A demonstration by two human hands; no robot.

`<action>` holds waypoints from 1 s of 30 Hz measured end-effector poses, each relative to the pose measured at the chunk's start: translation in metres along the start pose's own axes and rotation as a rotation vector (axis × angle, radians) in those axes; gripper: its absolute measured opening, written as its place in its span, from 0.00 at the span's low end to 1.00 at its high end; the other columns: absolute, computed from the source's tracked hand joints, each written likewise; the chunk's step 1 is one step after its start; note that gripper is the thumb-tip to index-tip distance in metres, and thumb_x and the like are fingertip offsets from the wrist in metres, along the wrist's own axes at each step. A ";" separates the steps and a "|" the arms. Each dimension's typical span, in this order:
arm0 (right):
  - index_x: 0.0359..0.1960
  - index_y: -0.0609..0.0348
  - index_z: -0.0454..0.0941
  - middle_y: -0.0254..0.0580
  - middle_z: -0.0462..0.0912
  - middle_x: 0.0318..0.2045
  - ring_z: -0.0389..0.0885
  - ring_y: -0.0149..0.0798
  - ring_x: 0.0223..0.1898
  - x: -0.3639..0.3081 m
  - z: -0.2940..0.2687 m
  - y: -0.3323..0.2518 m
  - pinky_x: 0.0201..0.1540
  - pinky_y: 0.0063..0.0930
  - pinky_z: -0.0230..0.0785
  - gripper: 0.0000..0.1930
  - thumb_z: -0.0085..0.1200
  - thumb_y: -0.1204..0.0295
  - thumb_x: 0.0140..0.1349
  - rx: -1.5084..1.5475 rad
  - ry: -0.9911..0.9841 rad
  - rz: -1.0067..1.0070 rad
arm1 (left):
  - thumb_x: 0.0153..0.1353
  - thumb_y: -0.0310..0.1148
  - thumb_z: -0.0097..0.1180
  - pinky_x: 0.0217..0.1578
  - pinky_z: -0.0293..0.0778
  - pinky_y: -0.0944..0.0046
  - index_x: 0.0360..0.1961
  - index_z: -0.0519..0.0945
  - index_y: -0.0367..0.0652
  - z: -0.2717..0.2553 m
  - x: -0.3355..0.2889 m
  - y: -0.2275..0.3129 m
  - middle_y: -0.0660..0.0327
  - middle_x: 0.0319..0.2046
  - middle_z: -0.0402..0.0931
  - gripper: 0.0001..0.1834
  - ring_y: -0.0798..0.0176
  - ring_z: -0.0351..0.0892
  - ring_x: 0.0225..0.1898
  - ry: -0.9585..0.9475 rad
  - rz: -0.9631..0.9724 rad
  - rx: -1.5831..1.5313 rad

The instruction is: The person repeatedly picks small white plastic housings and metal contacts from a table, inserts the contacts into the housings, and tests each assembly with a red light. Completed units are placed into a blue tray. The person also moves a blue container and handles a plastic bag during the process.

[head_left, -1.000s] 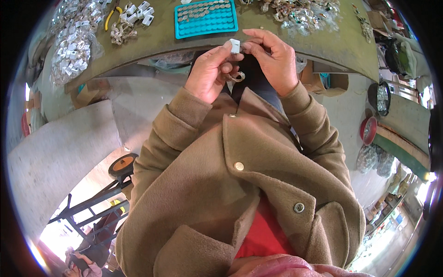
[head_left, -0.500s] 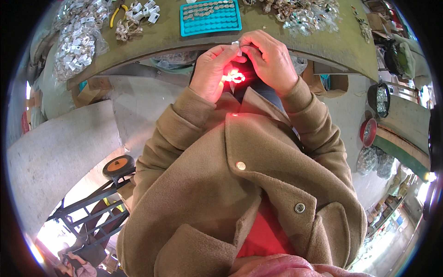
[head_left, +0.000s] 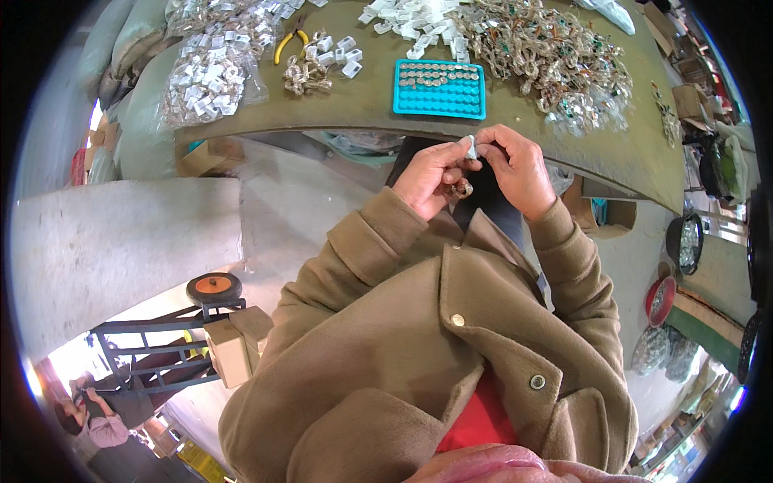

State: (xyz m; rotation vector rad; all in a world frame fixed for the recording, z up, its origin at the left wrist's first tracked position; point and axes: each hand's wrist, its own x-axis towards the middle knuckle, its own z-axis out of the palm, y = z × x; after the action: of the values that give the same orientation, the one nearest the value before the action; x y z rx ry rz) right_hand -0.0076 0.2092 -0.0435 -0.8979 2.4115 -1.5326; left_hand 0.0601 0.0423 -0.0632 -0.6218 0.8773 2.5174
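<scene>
Just off the near edge of the table, my left hand [head_left: 433,175] is closed on a small white plastic case [head_left: 471,148], pinched between thumb and finger. A small coil of thin wire [head_left: 460,189] hangs by the same hand's lower fingers, unlit. My right hand [head_left: 523,171] meets the case from the other side, thumb and forefinger together at it. Whether those fingertips also hold something tiny cannot be made out. Beyond the hands lies a turquoise tray [head_left: 439,108] with round silver button cells [head_left: 435,74] filling its far rows.
On the green table [head_left: 354,109] are yellow-handled pliers [head_left: 279,50], loose white cases [head_left: 348,55], a bag of white cases [head_left: 211,84], white plastic pieces [head_left: 419,20] and a heap of wire coils [head_left: 539,56]. A wheeled cart [head_left: 161,346] stands behind at left, with another person [head_left: 105,427] beyond.
The wire coil glowed bright red half a second ago and is dark now. The view has shifted, showing more of the table; both hands stay together at the white case.
</scene>
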 end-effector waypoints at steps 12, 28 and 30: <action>0.40 0.64 0.79 0.45 0.82 0.33 0.83 0.40 0.32 -0.013 -0.028 0.029 0.35 0.30 0.75 0.06 0.57 0.78 0.61 0.046 0.246 -0.011 | 0.65 0.34 0.61 0.31 0.71 0.76 0.44 0.82 0.39 -0.008 -0.001 0.062 0.68 0.33 0.80 0.11 0.78 0.75 0.32 0.323 0.856 0.861; 0.40 0.53 0.83 0.40 0.83 0.33 0.81 0.41 0.26 0.018 -0.081 0.062 0.32 0.30 0.74 0.09 0.61 0.69 0.58 -0.584 0.571 0.034 | 0.63 0.30 0.58 0.63 0.60 0.49 0.51 0.82 0.40 -0.044 0.015 0.117 0.57 0.50 0.82 0.15 0.53 0.78 0.56 0.718 1.439 1.502; 0.39 0.52 0.84 0.41 0.83 0.31 0.81 0.39 0.26 0.018 -0.086 0.064 0.32 0.30 0.74 0.08 0.60 0.69 0.59 -0.426 0.602 0.077 | 0.64 0.27 0.56 0.62 0.63 0.53 0.50 0.83 0.39 -0.031 0.012 0.102 0.57 0.49 0.82 0.14 0.55 0.77 0.57 0.658 1.400 1.439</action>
State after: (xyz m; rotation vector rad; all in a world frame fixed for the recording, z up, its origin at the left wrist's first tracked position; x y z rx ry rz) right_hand -0.0847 0.2849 -0.0550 -0.4145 3.2385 -1.4370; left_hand 0.0080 -0.0486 -0.0423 -0.2255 3.6733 1.3173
